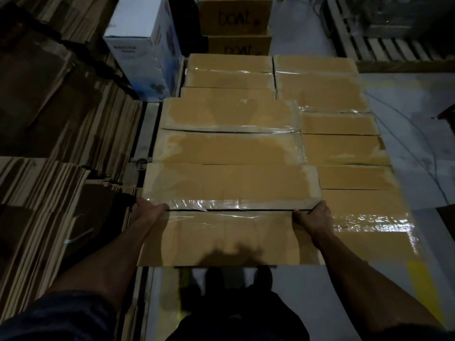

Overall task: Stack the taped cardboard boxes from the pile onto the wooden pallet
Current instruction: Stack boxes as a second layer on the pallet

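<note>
1. Taped cardboard box (229, 212) sits nearest you on the stacked layer; your left hand (147, 210) and right hand (314, 214) clamp its opposite ends.
2. Judge it stiff and fairly heavy; the glossy tape (221, 204) looks slippery, so grip bare cardboard at the ends.
3. Neighbouring boxes (339, 148) touch it; flattened cardboard stacks (49, 143) stand left, grey floor (418, 143) right, in dim light.

A: Where's the scene viewed from?

B: From a single head-worn wide-angle camera, aimed forward and steeply down. The nearest taped box (229, 212) is seen close up from above, with the forearms entering from the bottom edge and straight lines bowed at the borders. No second view is given.
</note>
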A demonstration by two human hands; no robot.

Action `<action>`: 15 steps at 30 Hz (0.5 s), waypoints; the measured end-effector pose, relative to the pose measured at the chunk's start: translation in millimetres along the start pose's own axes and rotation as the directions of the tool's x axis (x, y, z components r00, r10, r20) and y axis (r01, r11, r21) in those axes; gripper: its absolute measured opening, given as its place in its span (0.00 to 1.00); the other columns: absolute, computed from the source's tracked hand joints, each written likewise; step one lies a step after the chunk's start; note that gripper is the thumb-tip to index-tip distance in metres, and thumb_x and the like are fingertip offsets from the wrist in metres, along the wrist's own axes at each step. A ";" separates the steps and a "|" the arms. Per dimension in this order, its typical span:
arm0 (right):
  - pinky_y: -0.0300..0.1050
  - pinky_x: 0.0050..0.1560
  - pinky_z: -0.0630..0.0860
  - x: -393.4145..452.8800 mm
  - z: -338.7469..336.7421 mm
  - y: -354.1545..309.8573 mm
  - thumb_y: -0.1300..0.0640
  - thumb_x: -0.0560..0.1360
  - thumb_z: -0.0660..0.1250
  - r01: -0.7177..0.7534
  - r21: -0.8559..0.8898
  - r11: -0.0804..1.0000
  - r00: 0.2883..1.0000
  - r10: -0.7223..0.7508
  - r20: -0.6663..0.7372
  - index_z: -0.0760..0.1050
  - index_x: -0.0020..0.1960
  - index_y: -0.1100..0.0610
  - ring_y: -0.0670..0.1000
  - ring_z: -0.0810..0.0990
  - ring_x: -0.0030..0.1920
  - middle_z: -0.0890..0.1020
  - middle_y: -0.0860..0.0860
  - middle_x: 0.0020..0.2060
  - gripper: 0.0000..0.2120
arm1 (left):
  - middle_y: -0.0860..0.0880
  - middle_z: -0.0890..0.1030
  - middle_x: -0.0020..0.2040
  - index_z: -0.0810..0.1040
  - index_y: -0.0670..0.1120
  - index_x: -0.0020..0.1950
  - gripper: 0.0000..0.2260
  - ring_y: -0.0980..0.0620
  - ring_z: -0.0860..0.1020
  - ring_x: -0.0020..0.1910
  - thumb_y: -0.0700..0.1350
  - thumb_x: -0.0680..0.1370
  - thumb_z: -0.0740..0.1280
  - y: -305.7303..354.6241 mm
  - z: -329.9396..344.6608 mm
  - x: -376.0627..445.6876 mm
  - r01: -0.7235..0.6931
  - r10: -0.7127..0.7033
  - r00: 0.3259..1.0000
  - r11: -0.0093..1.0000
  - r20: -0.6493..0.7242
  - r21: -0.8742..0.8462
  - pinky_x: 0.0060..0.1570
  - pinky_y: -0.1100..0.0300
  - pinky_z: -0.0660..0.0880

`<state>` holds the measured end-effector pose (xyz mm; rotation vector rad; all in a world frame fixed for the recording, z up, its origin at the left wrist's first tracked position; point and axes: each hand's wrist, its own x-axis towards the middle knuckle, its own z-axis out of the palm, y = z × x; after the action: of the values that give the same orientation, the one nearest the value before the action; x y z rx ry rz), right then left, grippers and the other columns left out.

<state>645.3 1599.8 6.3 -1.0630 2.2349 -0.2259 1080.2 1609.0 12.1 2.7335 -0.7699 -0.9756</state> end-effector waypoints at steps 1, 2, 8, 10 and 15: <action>0.63 0.66 0.69 -0.7 -1.2 -0.3 0.45 0.69 0.74 0.003 0.001 1.000 1.000 -0.003 0.007 0.57 0.75 0.63 0.65 0.67 0.69 0.66 0.61 0.71 0.44 | 0.34 0.67 0.70 0.57 0.37 0.76 0.41 0.34 0.69 0.67 0.49 0.72 0.76 0.5 1.0 0.1 0.002 -0.002 1.000 1.000 -0.002 0.001 0.61 0.46 0.70; 0.63 0.66 0.69 -0.4 -1.3 0.2 0.45 0.69 0.74 0.010 0.001 1.000 1.000 -0.010 0.015 0.58 0.75 0.63 0.64 0.68 0.68 0.66 0.61 0.71 0.44 | 0.34 0.67 0.71 0.56 0.37 0.76 0.41 0.34 0.69 0.67 0.49 0.72 0.75 0.2 1.5 0.4 0.004 -0.004 1.000 1.000 0.005 0.003 0.62 0.46 0.70; 0.63 0.65 0.72 -5.9 -5.4 1.2 0.43 0.60 0.71 0.019 0.025 1.000 0.997 -0.021 0.069 0.58 0.74 0.61 0.62 0.68 0.68 0.65 0.59 0.70 0.48 | 0.38 0.61 0.75 0.54 0.37 0.77 0.42 0.37 0.63 0.73 0.50 0.73 0.74 -2.6 1.1 -10.9 -0.080 0.082 0.996 0.992 -0.018 0.099 0.68 0.45 0.67; 0.63 0.63 0.74 0.5 -4.1 7.5 0.43 0.60 0.73 -0.005 0.064 0.998 0.996 -0.001 0.085 0.60 0.73 0.60 0.62 0.70 0.66 0.67 0.58 0.67 0.47 | 0.38 0.56 0.78 0.52 0.37 0.78 0.41 0.39 0.57 0.76 0.51 0.74 0.71 -1.1 4.9 -25.1 -0.187 0.199 0.980 0.954 -0.027 0.236 0.73 0.46 0.60; 0.62 0.52 0.81 30.2 7.6 45.0 0.44 0.52 0.77 -0.048 0.177 0.983 0.995 0.032 0.094 0.67 0.64 0.54 0.58 0.79 0.55 0.77 0.53 0.57 0.43 | 0.40 0.55 0.79 0.53 0.38 0.78 0.37 0.40 0.55 0.77 0.49 0.76 0.66 23.8 26.2 -77.0 -0.445 0.437 0.893 0.826 0.106 0.345 0.75 0.46 0.57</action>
<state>607.4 1607.8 -32.4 -0.9132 2.1093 -0.3474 1003.0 1628.8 41.2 2.6160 -1.6455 -0.8226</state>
